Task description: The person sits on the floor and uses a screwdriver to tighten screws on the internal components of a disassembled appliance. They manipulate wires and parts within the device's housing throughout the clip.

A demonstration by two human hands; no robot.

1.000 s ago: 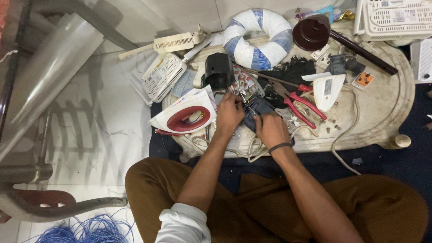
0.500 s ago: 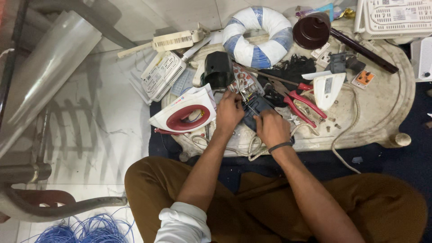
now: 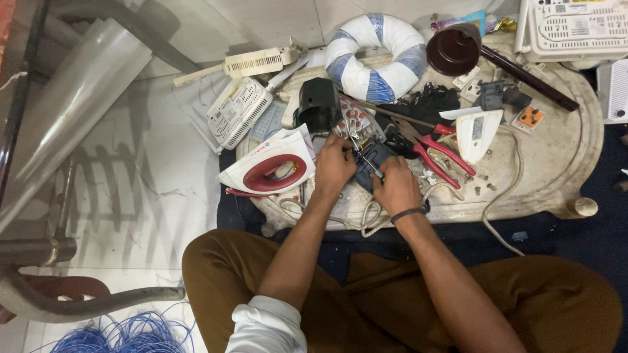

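dark device [image 3: 370, 160], between both hands' fingers [image 3: 347, 147]

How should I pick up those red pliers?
Probably grab the pliers by the two red handles, coming from the right side. The handles point out toward bare tabletop, while the metal nose is tucked among parts near the right hand.

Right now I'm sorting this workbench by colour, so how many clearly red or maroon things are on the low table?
Red-handled pliers: 1
White iron with red handle: 1
Maroon round cap: 1
Total: 3
Both hands, left and right, are on a dark part, not red.
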